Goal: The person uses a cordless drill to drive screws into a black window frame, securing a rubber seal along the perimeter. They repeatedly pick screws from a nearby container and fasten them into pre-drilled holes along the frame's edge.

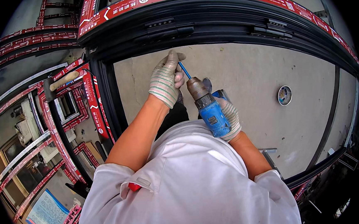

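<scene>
My right hand (230,119), in a striped work glove, grips a blue cordless drill (215,116) in front of my body. Its metal chuck (197,87) points up and to the left. From the chuck sticks a slim blue bit (185,70). My left hand (166,78), gloved the same way with the fingertips coated grey, is closed at the far end of the bit. Thumb and fingers are pinched together there; whether they hold the bit's tip or a small piece on it is hidden. Beyond both hands runs a black metal frame (159,44) with hinges on it.
A round dish (284,95) of small parts sits on the floor to the right. At left a hammer (60,85) with a wooden handle rests on stacked frames (55,132) with red protective tape. A blue-edged paper (47,211) lies at lower left.
</scene>
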The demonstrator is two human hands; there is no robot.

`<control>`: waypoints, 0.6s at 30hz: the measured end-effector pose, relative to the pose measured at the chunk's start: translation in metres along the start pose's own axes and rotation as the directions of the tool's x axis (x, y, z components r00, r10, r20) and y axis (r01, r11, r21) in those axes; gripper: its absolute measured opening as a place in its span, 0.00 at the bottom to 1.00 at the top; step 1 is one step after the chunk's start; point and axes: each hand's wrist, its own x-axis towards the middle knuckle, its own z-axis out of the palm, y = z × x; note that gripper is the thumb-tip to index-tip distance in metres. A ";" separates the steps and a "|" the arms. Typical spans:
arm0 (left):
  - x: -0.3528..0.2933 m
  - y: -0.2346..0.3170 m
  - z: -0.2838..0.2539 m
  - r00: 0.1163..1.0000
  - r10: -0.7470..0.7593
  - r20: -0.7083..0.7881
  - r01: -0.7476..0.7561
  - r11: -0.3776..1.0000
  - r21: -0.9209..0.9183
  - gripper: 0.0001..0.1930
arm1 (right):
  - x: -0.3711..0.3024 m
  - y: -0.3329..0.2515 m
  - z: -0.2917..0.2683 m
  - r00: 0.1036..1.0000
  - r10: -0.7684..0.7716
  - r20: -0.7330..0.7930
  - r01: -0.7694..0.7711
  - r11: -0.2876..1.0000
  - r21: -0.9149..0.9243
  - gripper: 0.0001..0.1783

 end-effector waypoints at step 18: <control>0.050 0.016 -0.001 0.977 -0.127 0.171 0.091 0.975 0.202 0.19 | 0.041 0.050 0.053 0.937 -0.076 -0.341 0.191 0.928 0.320 0.14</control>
